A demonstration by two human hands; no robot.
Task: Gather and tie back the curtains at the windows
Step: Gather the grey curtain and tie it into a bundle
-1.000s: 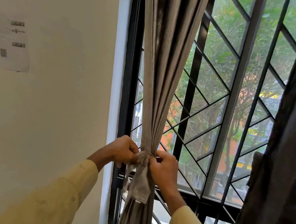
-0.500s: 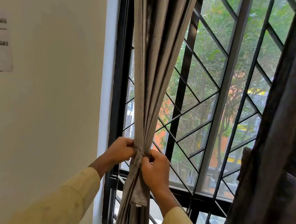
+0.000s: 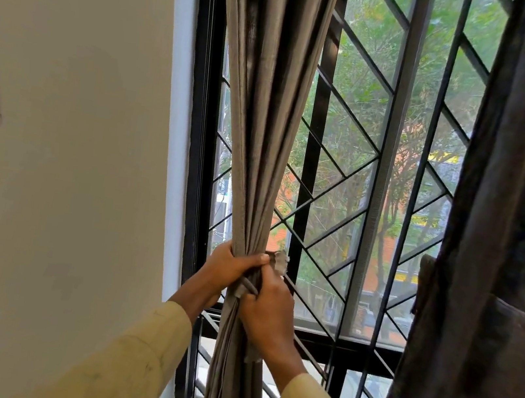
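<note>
Before the barred window, our left hand clenched the gathered grey curtain at lower centre; our right hand gripped its tie-back.

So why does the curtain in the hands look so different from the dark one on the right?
The grey curtain is squeezed into a tight bundle; the dark curtain hangs loose and wide. The grey one is gripped by the left hand and right hand, with a fabric tie at the pinch; nobody touches the dark one. The grey one looks lighter in colour. Both hang at the same barred window.
</note>
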